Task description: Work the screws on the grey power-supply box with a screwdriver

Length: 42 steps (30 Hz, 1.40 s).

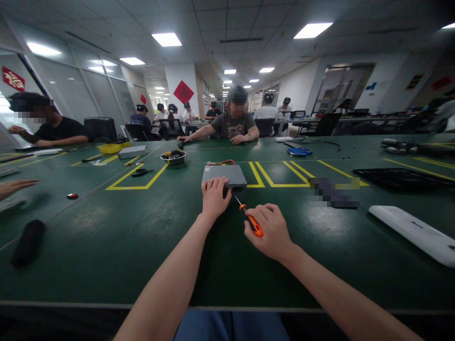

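1. left hand: clasping the near edge of the power supply unit, twelve o'clock on the desk.
2. its casing looks closed; screw progress is too small to tell.
3. orange-handled screwdriver: gripped by the right hand, tip near the unit; contact unclear.

A green table, marked with yellow tape, carries a grey metal box near its middle; a small bowl stands farther left; a white casing and black panel lie at right.
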Each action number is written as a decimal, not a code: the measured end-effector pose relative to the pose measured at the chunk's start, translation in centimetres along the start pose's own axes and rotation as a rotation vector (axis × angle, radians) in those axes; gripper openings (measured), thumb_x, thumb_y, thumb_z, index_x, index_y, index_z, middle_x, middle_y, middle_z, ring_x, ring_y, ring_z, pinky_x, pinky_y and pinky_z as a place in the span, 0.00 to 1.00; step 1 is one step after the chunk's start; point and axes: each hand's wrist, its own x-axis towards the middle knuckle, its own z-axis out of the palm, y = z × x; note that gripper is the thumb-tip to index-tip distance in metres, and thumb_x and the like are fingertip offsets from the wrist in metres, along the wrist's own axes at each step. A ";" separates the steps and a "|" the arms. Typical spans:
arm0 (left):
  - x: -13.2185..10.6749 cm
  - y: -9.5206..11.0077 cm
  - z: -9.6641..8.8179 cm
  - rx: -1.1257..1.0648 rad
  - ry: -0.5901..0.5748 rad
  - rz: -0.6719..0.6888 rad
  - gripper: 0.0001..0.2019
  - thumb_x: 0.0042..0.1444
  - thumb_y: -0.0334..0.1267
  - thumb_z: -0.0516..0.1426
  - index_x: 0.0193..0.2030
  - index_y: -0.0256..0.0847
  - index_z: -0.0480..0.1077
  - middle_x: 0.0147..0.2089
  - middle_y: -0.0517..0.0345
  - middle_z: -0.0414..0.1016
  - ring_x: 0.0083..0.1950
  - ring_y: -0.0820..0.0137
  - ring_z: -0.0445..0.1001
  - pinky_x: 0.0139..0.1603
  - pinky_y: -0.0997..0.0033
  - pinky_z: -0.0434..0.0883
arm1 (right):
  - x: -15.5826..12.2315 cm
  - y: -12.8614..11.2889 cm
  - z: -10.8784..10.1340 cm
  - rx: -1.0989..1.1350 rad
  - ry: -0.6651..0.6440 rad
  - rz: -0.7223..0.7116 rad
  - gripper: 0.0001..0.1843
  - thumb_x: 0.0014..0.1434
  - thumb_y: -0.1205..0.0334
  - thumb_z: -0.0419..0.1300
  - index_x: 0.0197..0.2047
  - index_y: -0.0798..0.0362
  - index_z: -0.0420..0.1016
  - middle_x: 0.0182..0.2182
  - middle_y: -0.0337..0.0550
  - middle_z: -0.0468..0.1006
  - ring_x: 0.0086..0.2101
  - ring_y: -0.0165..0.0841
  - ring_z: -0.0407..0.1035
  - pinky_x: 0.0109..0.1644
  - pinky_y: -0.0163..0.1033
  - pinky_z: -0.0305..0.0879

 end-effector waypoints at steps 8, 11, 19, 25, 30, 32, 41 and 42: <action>0.0 0.1 -0.1 -0.004 -0.008 -0.001 0.13 0.54 0.37 0.53 0.48 0.46 0.65 0.53 0.57 0.69 0.55 0.63 0.62 0.58 0.58 0.53 | 0.3 0.0 0.2 -0.032 -0.036 0.036 0.08 0.56 0.63 0.52 0.38 0.56 0.68 0.31 0.44 0.71 0.33 0.34 0.65 0.46 0.43 0.55; 0.0 0.1 -0.2 -0.005 -0.016 -0.004 0.14 0.54 0.37 0.53 0.48 0.46 0.65 0.53 0.57 0.69 0.55 0.63 0.62 0.57 0.59 0.53 | 0.3 -0.1 0.3 -0.042 -0.050 0.031 0.08 0.56 0.63 0.51 0.38 0.55 0.68 0.31 0.44 0.71 0.33 0.34 0.65 0.45 0.43 0.55; 0.0 0.1 -0.2 -0.004 -0.013 -0.002 0.14 0.54 0.38 0.53 0.48 0.47 0.65 0.53 0.58 0.69 0.55 0.63 0.61 0.57 0.59 0.53 | 0.1 -0.4 0.8 -0.023 -0.038 0.007 0.10 0.59 0.60 0.51 0.41 0.57 0.67 0.26 0.39 0.71 0.25 0.29 0.63 0.45 0.41 0.54; 0.0 0.1 -0.2 0.002 -0.022 -0.008 0.14 0.54 0.38 0.53 0.48 0.46 0.65 0.54 0.57 0.68 0.55 0.63 0.62 0.57 0.59 0.52 | 0.4 -0.7 0.2 -0.074 -0.056 -0.062 0.08 0.57 0.62 0.52 0.37 0.51 0.71 0.29 0.43 0.68 0.32 0.33 0.62 0.43 0.42 0.53; 0.0 0.1 -0.2 -0.001 -0.025 -0.004 0.14 0.54 0.38 0.53 0.49 0.46 0.64 0.54 0.57 0.69 0.55 0.62 0.62 0.57 0.58 0.52 | 0.4 -0.9 0.0 0.025 -0.094 0.084 0.15 0.62 0.57 0.47 0.46 0.57 0.65 0.28 0.42 0.73 0.28 0.31 0.65 0.44 0.42 0.53; 0.0 0.1 -0.2 -0.001 -0.026 -0.002 0.14 0.54 0.38 0.53 0.49 0.46 0.64 0.53 0.57 0.69 0.56 0.63 0.62 0.57 0.58 0.53 | 0.3 -0.8 0.2 0.036 -0.079 0.093 0.14 0.61 0.59 0.47 0.46 0.58 0.64 0.26 0.40 0.73 0.25 0.30 0.64 0.45 0.42 0.53; 0.0 0.1 -0.2 -0.001 -0.018 -0.010 0.14 0.54 0.38 0.53 0.49 0.47 0.64 0.53 0.57 0.69 0.55 0.63 0.62 0.57 0.59 0.53 | 0.5 -0.7 0.0 -0.097 -0.101 -0.034 0.10 0.57 0.60 0.52 0.40 0.52 0.71 0.30 0.43 0.66 0.33 0.34 0.61 0.44 0.42 0.53; 0.0 0.1 -0.2 -0.001 -0.015 -0.010 0.13 0.55 0.38 0.52 0.48 0.47 0.65 0.53 0.58 0.69 0.55 0.63 0.62 0.57 0.59 0.53 | 0.5 -0.8 0.0 -0.090 -0.113 -0.011 0.11 0.58 0.58 0.51 0.41 0.52 0.71 0.30 0.43 0.67 0.33 0.34 0.62 0.44 0.42 0.52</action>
